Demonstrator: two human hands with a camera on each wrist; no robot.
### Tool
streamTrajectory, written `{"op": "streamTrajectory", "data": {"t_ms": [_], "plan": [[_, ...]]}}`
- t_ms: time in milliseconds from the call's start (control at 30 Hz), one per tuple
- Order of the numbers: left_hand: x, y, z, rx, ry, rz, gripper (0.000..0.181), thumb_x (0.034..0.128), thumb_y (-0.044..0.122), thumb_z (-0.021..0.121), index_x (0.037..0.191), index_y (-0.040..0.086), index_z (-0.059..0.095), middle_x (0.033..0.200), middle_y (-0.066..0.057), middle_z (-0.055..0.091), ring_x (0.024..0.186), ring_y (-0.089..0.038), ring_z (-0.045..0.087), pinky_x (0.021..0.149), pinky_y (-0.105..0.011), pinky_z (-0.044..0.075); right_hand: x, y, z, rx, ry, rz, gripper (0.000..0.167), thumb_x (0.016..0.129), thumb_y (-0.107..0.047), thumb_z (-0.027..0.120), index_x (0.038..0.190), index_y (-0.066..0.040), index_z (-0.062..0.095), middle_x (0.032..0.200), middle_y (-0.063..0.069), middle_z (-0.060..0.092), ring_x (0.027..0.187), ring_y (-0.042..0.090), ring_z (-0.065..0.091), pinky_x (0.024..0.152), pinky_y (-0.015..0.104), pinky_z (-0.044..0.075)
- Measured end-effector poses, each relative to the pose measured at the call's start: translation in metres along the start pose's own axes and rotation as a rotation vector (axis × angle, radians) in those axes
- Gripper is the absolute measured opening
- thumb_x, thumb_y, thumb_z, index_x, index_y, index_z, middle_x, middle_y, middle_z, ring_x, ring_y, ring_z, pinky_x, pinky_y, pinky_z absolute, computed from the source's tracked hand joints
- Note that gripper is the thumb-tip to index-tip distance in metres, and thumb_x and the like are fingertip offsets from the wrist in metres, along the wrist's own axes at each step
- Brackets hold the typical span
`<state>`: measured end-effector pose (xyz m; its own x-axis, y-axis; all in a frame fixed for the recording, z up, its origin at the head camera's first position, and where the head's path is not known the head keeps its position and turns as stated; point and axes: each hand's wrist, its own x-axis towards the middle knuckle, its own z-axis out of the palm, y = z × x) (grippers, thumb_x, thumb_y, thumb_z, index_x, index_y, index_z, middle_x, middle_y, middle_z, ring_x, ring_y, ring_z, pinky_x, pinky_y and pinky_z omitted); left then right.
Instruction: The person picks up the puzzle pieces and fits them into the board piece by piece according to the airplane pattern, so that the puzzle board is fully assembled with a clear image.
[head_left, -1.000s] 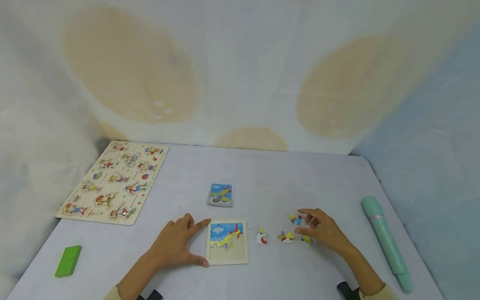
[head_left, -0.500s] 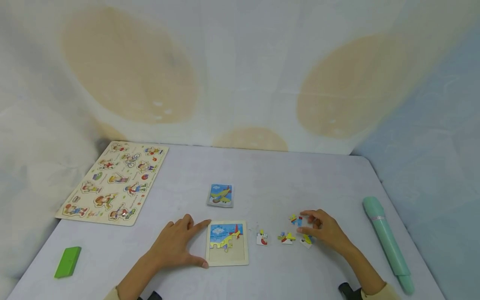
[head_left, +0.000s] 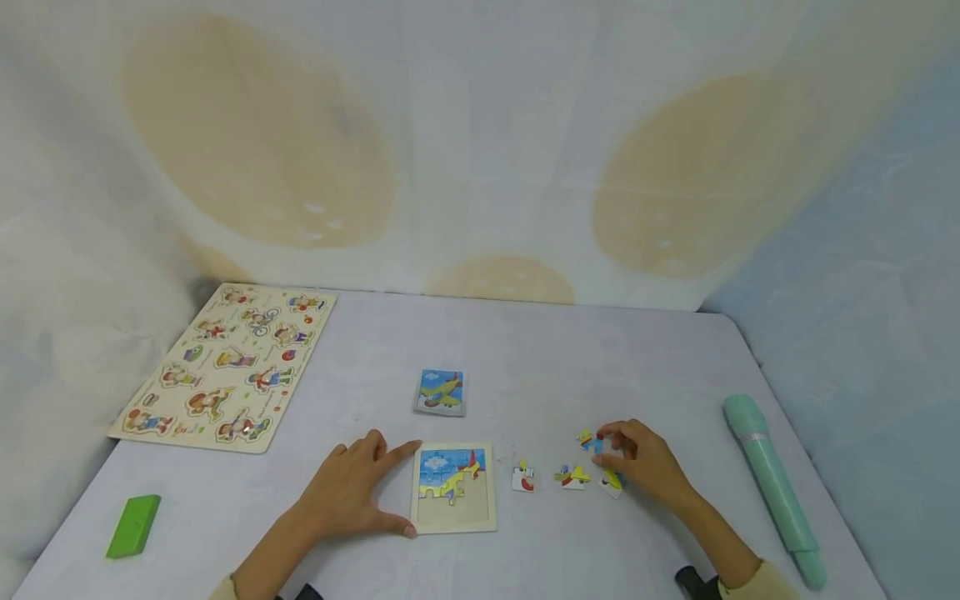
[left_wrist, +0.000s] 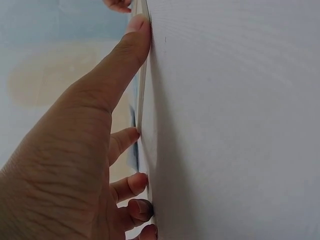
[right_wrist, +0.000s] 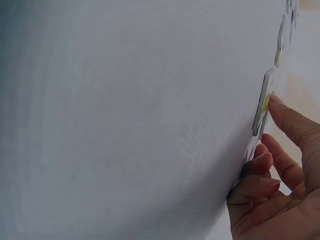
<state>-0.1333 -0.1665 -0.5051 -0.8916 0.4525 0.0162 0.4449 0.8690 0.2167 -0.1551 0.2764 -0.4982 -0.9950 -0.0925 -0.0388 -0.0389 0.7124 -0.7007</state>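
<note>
White table (head_left: 525, 350) under puzzle tray (head_left: 455, 527); tan-spotted cloth (head_left: 495, 150) behind.

Right grip (head_left: 648, 461) partly hides the blue puzzle piece (head_left: 588, 442)

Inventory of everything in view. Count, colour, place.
Tray: 1, pale wood, front centre, blue-and-yellow picture partly filled
Loose pieces: at least 4, multicoloured, right of tray
Plane picture: 1, blue and yellow, behind tray
Figure board: 1, cream with multicoloured figures, back left
Block: 1, green, front left
Tube: 1, mint, right side
Table: 1, whitish, under everything
Backdrop: white with tan patches, behind table
Wrist gear: 2, black, at wrists
Sleeves: 2, beige, bottom edge
Left hand: 1, touching tray's left edge
Right hand: 1, at rightmost pieces
</note>
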Motion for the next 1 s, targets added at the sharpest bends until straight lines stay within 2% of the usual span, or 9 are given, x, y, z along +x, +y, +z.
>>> {"op": "streamTrajectory", "data": {"t_ms": [267, 433, 767, 1000], "plan": [[-0.0012, 0.0018, -0.0013, -0.005, 0.025, 0.024, 0.107, 0.0532, 0.098, 0.054, 0.143, 0.038, 0.051, 0.09, 0.009, 0.033, 0.073, -0.006, 0.032, 0.067, -0.027, 0.025, -0.0009, 0.0008, 0.0045, -0.085, 0.064, -0.069, 0.026, 0.078, -0.014, 0.083, 0.101, -0.012, 0.07, 0.084, -0.001, 0.053, 0.066, 0.006, 0.04, 0.058, 0.022, 0.036], [-0.0006, 0.0022, -0.0016, -0.004, 0.029, 0.029, 0.106, 0.0543, 0.097, 0.054, 0.143, 0.038, 0.051, 0.089, 0.009, 0.033, 0.072, -0.006, 0.031, 0.067, -0.026, 0.025, -0.0013, -0.0003, 0.0061, -0.092, 0.093, -0.089, 0.023, 0.078, -0.014, 0.083, 0.097, -0.011, 0.07, 0.083, -0.001, 0.052, 0.066, 0.005, 0.039, 0.057, 0.021, 0.035], [-0.0004, 0.0007, 0.0, 0.01, 0.031, 0.023, 0.108, 0.0522, 0.097, 0.056, 0.143, 0.038, 0.052, 0.089, 0.01, 0.032, 0.072, -0.006, 0.031, 0.066, -0.026, 0.025, 0.0007, 0.0014, 0.0086, -0.128, 0.112, -0.145, 0.021, 0.077, -0.013, 0.084, 0.094, -0.009, 0.073, 0.08, -0.003, 0.053, 0.063, 0.002, 0.038, 0.055, 0.021, 0.034], [-0.0001, 0.0006, 0.0009, 0.013, 0.033, 0.026, 0.108, 0.0527, 0.098, 0.054, 0.143, 0.039, 0.051, 0.09, 0.011, 0.032, 0.072, -0.005, 0.031, 0.066, -0.025, 0.025, -0.0004, 0.0036, 0.0059, -0.105, 0.109, -0.154, 0.022, 0.076, -0.013, 0.085, 0.094, -0.012, 0.073, 0.082, -0.003, 0.055, 0.062, 0.003, 0.041, 0.055, 0.021, 0.038]]}}
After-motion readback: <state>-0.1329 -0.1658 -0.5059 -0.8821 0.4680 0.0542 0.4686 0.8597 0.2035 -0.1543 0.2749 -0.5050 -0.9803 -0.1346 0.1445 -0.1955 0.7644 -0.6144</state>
